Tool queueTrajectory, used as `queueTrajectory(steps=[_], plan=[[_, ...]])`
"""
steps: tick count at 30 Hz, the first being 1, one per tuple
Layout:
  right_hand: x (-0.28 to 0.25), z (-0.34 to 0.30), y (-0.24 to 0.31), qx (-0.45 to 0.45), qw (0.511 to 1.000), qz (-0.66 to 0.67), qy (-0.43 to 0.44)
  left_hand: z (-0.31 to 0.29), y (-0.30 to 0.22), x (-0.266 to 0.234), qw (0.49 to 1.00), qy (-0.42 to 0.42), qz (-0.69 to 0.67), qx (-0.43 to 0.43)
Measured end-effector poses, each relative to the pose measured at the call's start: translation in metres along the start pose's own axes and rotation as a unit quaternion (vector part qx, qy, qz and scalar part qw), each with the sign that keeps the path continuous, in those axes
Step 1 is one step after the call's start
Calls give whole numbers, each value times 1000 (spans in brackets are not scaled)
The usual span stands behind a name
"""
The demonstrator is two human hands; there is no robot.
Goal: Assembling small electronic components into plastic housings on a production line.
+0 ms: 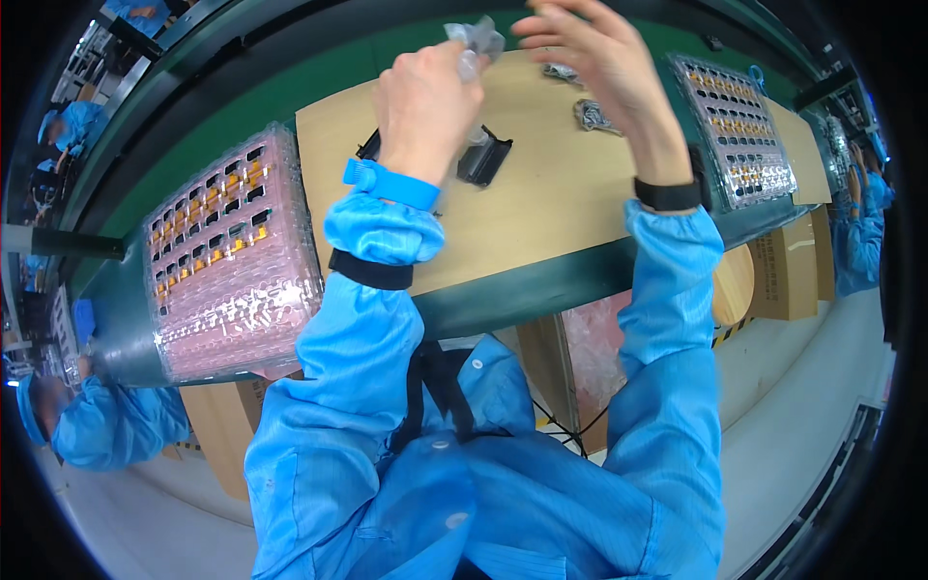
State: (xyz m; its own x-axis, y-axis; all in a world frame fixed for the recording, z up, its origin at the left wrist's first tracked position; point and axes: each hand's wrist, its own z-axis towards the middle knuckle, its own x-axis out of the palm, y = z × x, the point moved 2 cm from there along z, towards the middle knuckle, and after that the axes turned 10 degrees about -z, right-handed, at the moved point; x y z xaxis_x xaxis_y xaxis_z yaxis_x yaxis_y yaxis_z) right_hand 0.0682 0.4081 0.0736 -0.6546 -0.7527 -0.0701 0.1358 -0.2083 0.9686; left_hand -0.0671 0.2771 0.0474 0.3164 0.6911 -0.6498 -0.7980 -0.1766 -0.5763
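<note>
In the head view, with twelve at the top, the left hand (pixel 428 108) is at twelve o'clock, its fingers closed on a crumpled clear bag (pixel 478 41) at the hand's own one o'clock. The right hand (pixel 607 72) is at one o'clock, blurred, fingers loosely spread and holding nothing visible; its fingertips are just beside the bag, and I cannot tell whether they touch it. The two hands are apart.

A black part (pixel 486 159) lies at the left hand's four o'clock, on a brown sheet (pixel 561 213) spread over the green table (pixel 522 314). A second dark piece (pixel 368 145) shows partly behind the left hand. Small wrapped bundles (pixel 597 116) lie at one o'clock, below the right hand.

At about nine to ten o'clock is a pink tray (pixel 242 304) with rows of black and yellow parts; at two o'clock, a clear tray (pixel 735 130) of similar parts. A cardboard box (pixel 788 266) stands at three. Co-workers in blue sit near eight (pixel 116 425), ten (pixel 85 124) and three (pixel 855 242).
</note>
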Motion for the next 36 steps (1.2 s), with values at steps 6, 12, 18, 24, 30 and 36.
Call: queueTrajectory(steps=[6, 12, 18, 24, 30, 36], plan=[[-62, -49, -37, -153, 766, -624, 32, 9, 10, -5, 984, 152, -84, -46], [-76, -62, -59, -102, 826, -552, -47, 2, -7, -8, 991, 122, -10, 51], [-94, -66, -69, -1, 866, -487, -110, 5, -13, -10, 988, 88, -12, 128], [-98, -66, -52, 29, 873, -473, -111, 8, 5, 1, 980, 7, -60, 188], [-102, -84, -67, 30, 859, -495, -132, 11, -3, -9, 982, -14, -147, 122], [-102, -83, -43, -59, 840, -476, -255, 16, 1, -11, 976, -62, -130, 166]])
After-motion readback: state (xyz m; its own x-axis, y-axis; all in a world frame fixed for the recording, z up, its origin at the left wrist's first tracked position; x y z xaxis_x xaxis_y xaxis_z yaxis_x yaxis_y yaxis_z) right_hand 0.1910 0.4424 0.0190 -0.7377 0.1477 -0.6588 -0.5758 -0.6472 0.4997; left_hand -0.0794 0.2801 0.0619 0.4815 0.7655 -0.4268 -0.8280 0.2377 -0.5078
